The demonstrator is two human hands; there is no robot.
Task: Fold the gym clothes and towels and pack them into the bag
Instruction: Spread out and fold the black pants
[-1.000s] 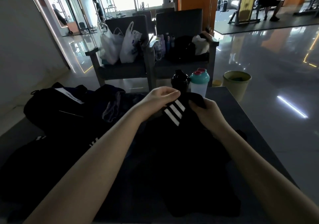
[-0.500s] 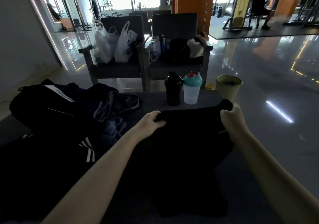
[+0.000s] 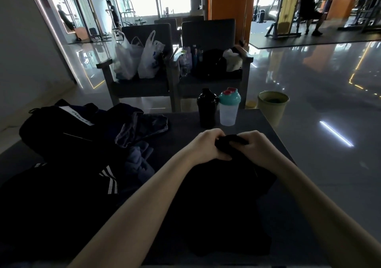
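A black garment [image 3: 222,201] lies spread on the dark table [image 3: 274,135] in front of me. My left hand [image 3: 206,146] and my right hand [image 3: 253,146] meet at its far edge, both gripping bunched black fabric between them. A black gym bag [image 3: 55,127] with a white label sits at the far left of the table. A black garment with white stripes [image 3: 61,191] lies at the near left. Crumpled blue-grey clothes [image 3: 138,144] are heaped between the bag and my hands.
A black shaker bottle [image 3: 206,108] and a clear shaker with a teal lid [image 3: 229,107] stand just beyond my hands. A green bin [image 3: 272,105] sits off the table's far right corner. Two dark chairs [image 3: 208,57] with plastic bags stand behind.
My hands were apart, holding the garment's far edge stretched wide. They have come together at the middle, bunching that edge between them.
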